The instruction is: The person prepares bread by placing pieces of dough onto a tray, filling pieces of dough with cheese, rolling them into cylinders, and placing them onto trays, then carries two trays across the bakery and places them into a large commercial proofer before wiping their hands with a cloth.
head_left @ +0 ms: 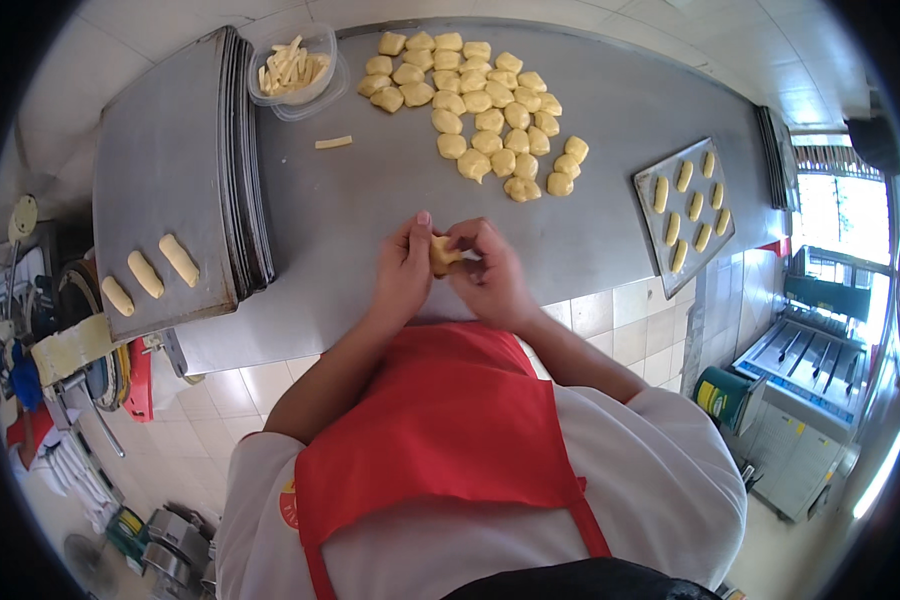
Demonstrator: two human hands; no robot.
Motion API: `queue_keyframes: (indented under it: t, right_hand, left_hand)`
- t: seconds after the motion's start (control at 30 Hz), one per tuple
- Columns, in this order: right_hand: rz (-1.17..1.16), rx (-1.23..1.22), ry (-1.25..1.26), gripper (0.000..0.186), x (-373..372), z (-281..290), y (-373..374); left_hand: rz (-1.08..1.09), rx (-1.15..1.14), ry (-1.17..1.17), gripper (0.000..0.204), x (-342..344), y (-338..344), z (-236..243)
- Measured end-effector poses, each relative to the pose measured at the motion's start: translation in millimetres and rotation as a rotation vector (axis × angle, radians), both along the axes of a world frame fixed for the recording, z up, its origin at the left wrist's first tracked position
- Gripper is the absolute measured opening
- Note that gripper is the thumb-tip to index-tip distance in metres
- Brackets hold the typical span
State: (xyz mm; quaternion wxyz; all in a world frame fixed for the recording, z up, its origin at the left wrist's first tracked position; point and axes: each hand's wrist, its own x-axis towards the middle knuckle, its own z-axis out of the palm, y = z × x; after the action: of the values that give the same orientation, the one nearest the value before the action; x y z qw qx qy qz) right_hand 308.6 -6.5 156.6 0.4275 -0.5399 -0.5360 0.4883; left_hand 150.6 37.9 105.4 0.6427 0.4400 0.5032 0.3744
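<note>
Between my two hands, close to the table's near edge, is a small piece of yellow dough (440, 256). My left hand (406, 262) holds it from the left with the thumb pointing up. On the other side my right hand (486, 268) pinches it, the fingers curled and slightly blurred. Several dough pieces (489, 121) lie in a cluster on the steel table beyond my hands. A single pale stick (334, 143) rests on the table ahead and to the left. More such sticks (291, 68) fill a clear plastic tub (263, 98) at the far left.
A stack of dark baking trays (170, 130) stands at the left, with 3 dough rolls (178, 260) on its top tray. At the right, a smaller metal tray (662, 168) carries several shaped rolls. The steel table (330, 230) ends just before my red apron (430, 420).
</note>
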Motion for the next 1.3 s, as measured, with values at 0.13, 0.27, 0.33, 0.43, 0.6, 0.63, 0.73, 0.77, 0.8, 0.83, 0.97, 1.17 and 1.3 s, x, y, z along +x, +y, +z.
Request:
queue_keyframes:
  t: [0.13,0.27,0.33,0.43,0.6,0.63,0.73,0.77,0.8,0.83,0.97,1.17,1.3]
  right_hand:
    - [-0.445,-0.004,0.345,0.03,-45,-24,-1]
    - [-0.305,-0.395,0.377,0.036,-43,-40,20]
    - [-0.461,-0.587,0.529,0.046,-60,-17,28]
    - [-0.268,-0.195,0.638,0.046,-41,22,43]
    - [-0.495,1.083,-0.491,0.032,-16,146,37]
    - [-0.604,1.027,-0.665,0.031,-5,107,45]
    - [0.166,0.011,-1.218,0.024,-57,-57,20]
    - [0.239,0.066,-1.116,0.023,-67,-89,-14]
    - [0.321,0.113,-1.003,0.022,-79,-123,-45]
    - [0.218,0.121,-1.008,0.022,-77,-121,-35]
    - [0.118,0.05,-1.042,0.04,-78,-96,-30]
    - [0.231,0.076,-1.319,0.073,-68,-132,-79]
    - [0.327,-0.145,-1.132,0.073,-60,-87,-59]
  left_hand:
    - [0.087,0.39,0.309,0.048,4,6,5]
    - [0.162,0.595,0.364,0.054,-3,-10,7]
    - [0.078,0.164,0.094,0.053,-32,-8,-4]
    - [0.251,-0.213,-0.325,0.05,-82,0,0]
    - [0.288,-0.024,-0.098,0.043,-166,-33,-68]
    - [0.24,0.082,-0.037,0.038,-166,-38,-91]
    - [0.099,0.362,0.304,0.031,-154,-60,-104]
    - [0.039,0.482,0.423,0.031,-139,-61,-92]
    - [-0.046,0.574,0.498,0.032,-129,-54,-82]
    - [-0.113,0.649,0.582,0.033,-121,-51,-76]
    - [-0.299,0.863,0.881,0.043,-99,-58,-78]
    - [-0.423,0.984,0.977,0.054,-114,-79,-94]
    - [-0.465,0.923,0.993,0.044,-113,-62,-74]
